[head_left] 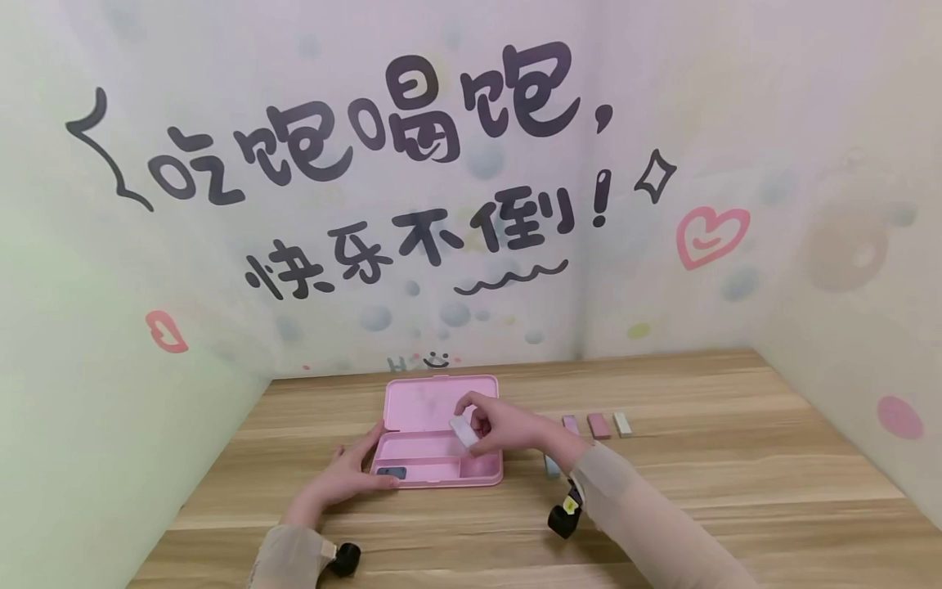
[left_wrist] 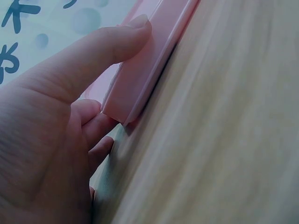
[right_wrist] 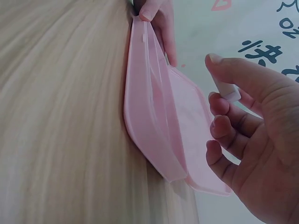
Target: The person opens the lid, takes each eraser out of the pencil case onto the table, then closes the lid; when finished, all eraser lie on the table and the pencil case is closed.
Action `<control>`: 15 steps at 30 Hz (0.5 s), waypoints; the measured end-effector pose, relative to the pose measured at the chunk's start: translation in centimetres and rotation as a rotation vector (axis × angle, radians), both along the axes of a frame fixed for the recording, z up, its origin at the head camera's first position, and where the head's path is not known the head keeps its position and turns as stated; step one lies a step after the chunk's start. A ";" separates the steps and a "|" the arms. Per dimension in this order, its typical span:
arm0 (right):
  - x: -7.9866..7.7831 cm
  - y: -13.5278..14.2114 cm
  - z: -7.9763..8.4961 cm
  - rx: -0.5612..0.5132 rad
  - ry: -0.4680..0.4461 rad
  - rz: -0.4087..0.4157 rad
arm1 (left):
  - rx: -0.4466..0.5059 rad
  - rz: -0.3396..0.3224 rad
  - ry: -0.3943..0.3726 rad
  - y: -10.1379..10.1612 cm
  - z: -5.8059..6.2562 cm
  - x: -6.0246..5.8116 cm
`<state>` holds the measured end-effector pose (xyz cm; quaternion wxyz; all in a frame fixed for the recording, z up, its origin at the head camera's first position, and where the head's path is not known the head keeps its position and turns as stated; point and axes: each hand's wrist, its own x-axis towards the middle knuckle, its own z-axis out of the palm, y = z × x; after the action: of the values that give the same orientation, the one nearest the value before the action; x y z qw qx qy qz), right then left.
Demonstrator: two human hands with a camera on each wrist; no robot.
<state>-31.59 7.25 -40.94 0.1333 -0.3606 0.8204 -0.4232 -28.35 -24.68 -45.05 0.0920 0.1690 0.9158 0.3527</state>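
A pink pencil case lies on the table with its lid swung back. My left hand grips its left end, thumb on the front edge and fingers behind the corner. Over the right half of the case, my right hand pinches a small white eraser-like block between thumb and fingers. The block is tilted and above the compartments. A dark grey block lies in the front compartment at the left. Part of the case's right side is hidden by my right hand.
Right of the case stand a lilac block, a deep pink block and a white block in a row. A light blue block is partly covered by my right wrist. Behind the wooden table rises a printed curtain.
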 end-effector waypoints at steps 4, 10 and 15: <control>0.3 0.8 -0.3 0.003 -0.004 -0.022 | 0.002 -0.006 0.001 0.2 0.0 0.0; 0.9 2.2 -0.8 -0.005 0.018 -0.039 | -0.003 -0.007 -0.003 0.3 -0.1 -0.1; 1.7 3.7 -0.6 -0.012 0.012 -0.063 | -0.012 -0.007 -0.002 0.0 -0.1 -0.1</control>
<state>-29.88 10.92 -41.58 0.1129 -0.3378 0.8295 -0.4302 -28.47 -24.71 -45.16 0.0953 0.1712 0.9172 0.3470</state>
